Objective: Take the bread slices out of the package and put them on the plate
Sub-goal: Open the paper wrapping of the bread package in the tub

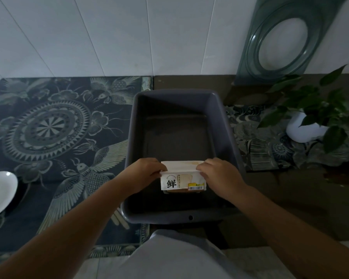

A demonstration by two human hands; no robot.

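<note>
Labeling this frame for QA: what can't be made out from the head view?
- Bread slices: hidden inside the package; count unknown.
- Package top: both corners covered by the left hand and right hand; whether it is open cannot be told.
- Plate: cut off by the left frame edge.
- Small print and barcode sticker on the package: too small to read.
- Pale sticks under the bin: mostly hidden by its near corner.

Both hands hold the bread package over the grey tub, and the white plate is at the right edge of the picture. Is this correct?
Not quite. In the head view both hands, left hand and right hand, hold the bread package over the grey tub, but the white plate is at the left edge.
</note>
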